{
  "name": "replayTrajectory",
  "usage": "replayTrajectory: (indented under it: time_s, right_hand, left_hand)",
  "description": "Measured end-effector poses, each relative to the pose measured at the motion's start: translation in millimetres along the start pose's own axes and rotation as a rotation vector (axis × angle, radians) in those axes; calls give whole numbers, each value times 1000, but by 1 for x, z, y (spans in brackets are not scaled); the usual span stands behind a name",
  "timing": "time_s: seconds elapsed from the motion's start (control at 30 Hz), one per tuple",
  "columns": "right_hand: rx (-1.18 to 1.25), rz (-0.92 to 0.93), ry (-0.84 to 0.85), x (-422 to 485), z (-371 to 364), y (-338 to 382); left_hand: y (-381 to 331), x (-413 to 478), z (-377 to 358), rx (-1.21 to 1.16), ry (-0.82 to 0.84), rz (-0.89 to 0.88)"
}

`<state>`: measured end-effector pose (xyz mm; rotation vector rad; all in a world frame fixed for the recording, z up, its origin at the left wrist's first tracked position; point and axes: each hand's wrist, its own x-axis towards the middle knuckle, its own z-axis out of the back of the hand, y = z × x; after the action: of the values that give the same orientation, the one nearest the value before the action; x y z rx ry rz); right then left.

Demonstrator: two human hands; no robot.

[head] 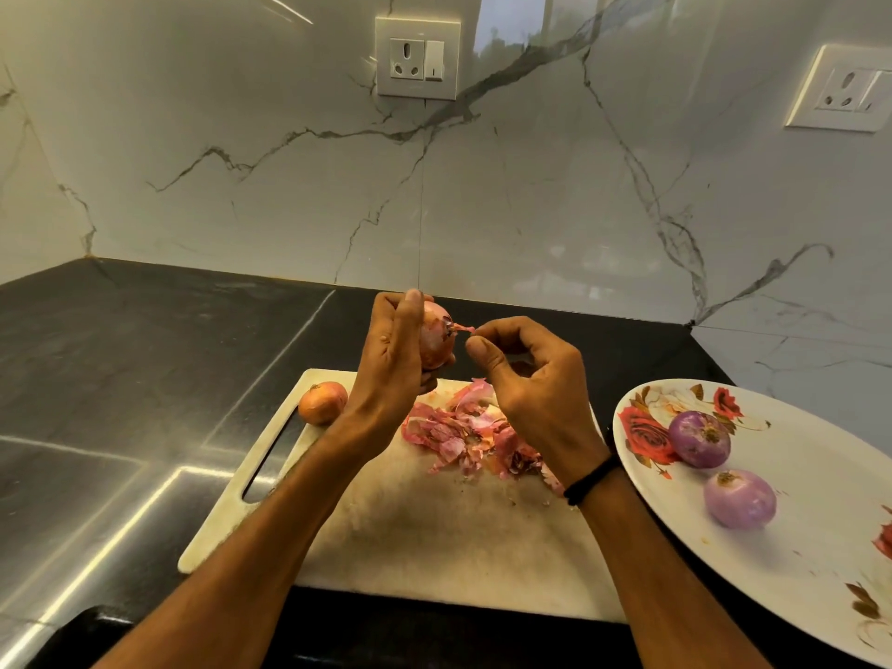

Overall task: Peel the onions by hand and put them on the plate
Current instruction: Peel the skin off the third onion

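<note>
My left hand [391, 359] grips an unpeeled onion [436, 338] above the far edge of the cutting board. My right hand [526, 379] pinches a thin strip of onion skin [461, 329] that still hangs from the onion's top. A second unpeeled onion [322, 402] lies on the board's far left corner. Two peeled purple onions [699, 439] [739, 498] rest on the white flowered plate [820, 562] at the right. A heap of pink peels [463, 434] lies on the board under my hands.
The pale cutting board [434, 538] with a handle slot lies on a dark glossy counter [120, 379]. A marble wall rises close behind, with two sockets [417, 57] [844, 89]. The plate overlaps the board's right side.
</note>
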<state>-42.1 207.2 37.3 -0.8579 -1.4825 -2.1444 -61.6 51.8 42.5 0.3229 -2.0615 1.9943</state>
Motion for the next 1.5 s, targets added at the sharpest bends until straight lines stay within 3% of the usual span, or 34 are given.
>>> replayTrajectory:
  time_s: [0.3, 0.67, 0.8, 0.93, 1.27, 1.5]
  right_hand:
    - [13, -60, -9, 1, -7, 0]
    - [-133, 1, -234, -3, -15, -4]
    - [31, -193, -301, 4, -11, 0]
    - [89, -172, -317, 3, -7, 6]
    - [11, -34, -294, 1, -6, 3]
    - [17, 56, -75, 1, -15, 2]
  left_hand:
    - [-1, -6, -8, 35, 98, 8]
    - [-2, -10, -14, 50, 163, -31]
    - [-1, -9, -12, -69, 138, 14]
    - [-4, -7, -9, -85, 102, 1]
    - [-4, -4, -8, -90, 42, -52]
    - [0, -6, -10, -22, 72, -57]
